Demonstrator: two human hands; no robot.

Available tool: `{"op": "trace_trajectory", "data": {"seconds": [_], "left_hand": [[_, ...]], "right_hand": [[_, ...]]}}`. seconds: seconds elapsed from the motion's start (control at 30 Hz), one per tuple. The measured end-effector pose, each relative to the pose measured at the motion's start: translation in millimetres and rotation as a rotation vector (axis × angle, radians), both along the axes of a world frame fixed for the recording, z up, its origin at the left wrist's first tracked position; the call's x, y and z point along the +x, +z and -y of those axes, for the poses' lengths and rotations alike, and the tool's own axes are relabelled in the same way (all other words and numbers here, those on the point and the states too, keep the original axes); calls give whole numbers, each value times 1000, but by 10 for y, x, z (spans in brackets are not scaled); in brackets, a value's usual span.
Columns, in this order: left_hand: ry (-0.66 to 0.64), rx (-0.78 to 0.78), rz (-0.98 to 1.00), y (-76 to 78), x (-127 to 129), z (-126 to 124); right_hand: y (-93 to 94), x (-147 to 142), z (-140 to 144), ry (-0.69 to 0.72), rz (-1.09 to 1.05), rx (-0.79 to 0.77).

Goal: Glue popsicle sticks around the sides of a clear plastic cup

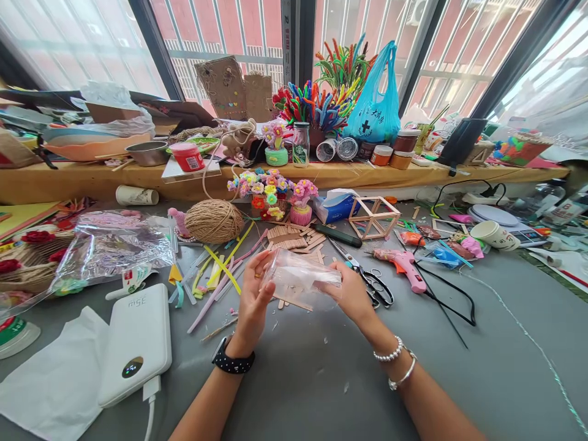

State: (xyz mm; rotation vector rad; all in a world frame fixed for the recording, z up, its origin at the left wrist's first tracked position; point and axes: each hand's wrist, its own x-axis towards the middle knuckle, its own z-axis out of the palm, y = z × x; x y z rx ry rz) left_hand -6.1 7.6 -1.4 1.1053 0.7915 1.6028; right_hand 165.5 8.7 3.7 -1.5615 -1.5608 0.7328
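Both hands pinch a clear plastic bag (303, 277) above the grey surface (321, 373): left hand (254, 300) and right hand (351, 294), each grip pressed onto one end.

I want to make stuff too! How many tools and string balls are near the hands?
Scissors: 1
Pink glue gun: 1
Twine ball: 1
Clear bag in both hands: 1
Total: 4
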Motion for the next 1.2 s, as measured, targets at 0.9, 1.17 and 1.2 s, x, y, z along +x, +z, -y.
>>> {"op": "trace_trajectory", "data": {"seconds": [0.9, 1.17, 1.2], "left_hand": [[-128, -91, 189, 30, -72, -13], [-126, -109, 194, 42, -68, -10], [-123, -110, 193, 42, -68, -11]], "right_hand": [[-191, -46, -20, 161, -14, 100], [-208, -47, -15, 168, -8, 156], [-207, -48, -15, 167, -10, 156]]}}
